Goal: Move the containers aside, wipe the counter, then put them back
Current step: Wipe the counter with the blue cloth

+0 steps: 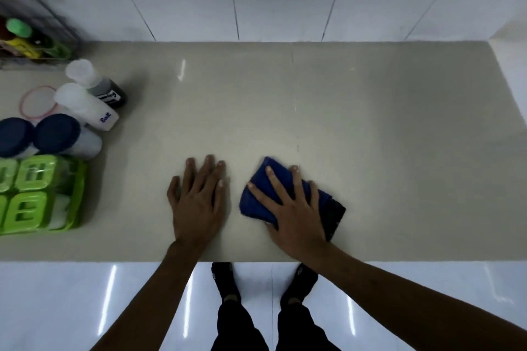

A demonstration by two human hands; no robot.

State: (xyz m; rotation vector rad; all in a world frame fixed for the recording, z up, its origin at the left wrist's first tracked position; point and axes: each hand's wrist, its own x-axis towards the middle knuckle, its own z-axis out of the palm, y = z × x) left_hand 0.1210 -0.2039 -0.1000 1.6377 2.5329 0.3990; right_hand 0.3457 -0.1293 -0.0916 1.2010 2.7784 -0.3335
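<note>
Leftward, white bottle point(85, 107) labelled "Salt", upright.

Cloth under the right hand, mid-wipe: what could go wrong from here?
1. The right hand presses the blue cloth flat near the counter's front edge; a pull toward the body could slide it off.
2. The containers, such as the salt bottle and blue-lidded jars, are packed at the left; a wide leftward sweep could topple them.
</note>
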